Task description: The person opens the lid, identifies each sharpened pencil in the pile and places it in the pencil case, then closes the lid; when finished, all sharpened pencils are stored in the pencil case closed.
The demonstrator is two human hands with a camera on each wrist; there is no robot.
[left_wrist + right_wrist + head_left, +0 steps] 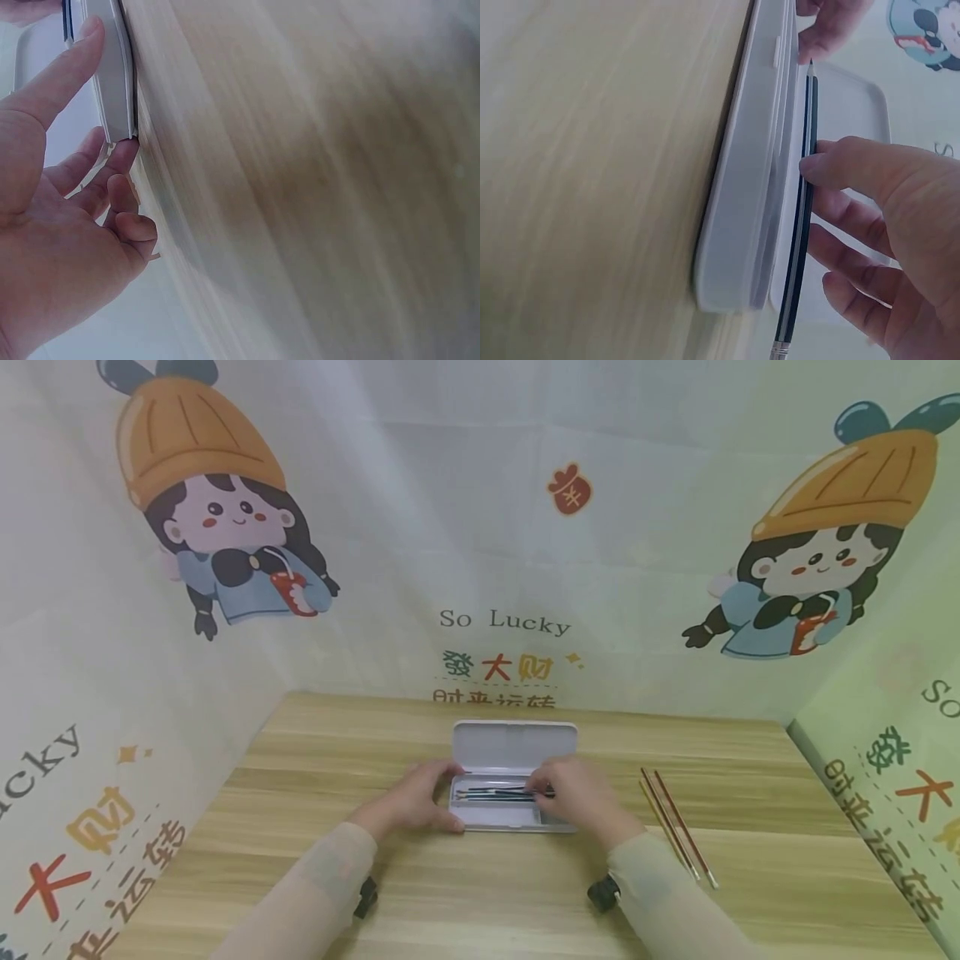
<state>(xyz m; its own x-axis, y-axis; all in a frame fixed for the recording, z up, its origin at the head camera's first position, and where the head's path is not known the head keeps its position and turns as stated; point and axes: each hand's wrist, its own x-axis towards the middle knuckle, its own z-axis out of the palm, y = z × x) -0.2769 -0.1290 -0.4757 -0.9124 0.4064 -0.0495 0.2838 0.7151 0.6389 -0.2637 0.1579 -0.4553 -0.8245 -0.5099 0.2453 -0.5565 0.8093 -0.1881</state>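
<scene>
An open white pencil case (495,817) lies on the table, its lid (515,747) tipped back on the far side. Several dark pencils (487,794) lie lengthwise in its rear part. My left hand (416,797) holds the left end, the thumb at the near corner and fingers around the far one. With thumb and fingertips my right hand (576,793) pinches a dark striped pencil (796,247) over the right half of the case. In the right wrist view the pencil's sharpened tip points toward the left hand, and its metal-banded end reaches the frame's bottom edge.
To the right of the case, slim reddish and yellowish sticks (685,827) with pale near ends lie slantwise on the wooden table (480,893). A printed cloth (420,527) hangs around the back and both sides. Each wrist carries a small black device (603,893).
</scene>
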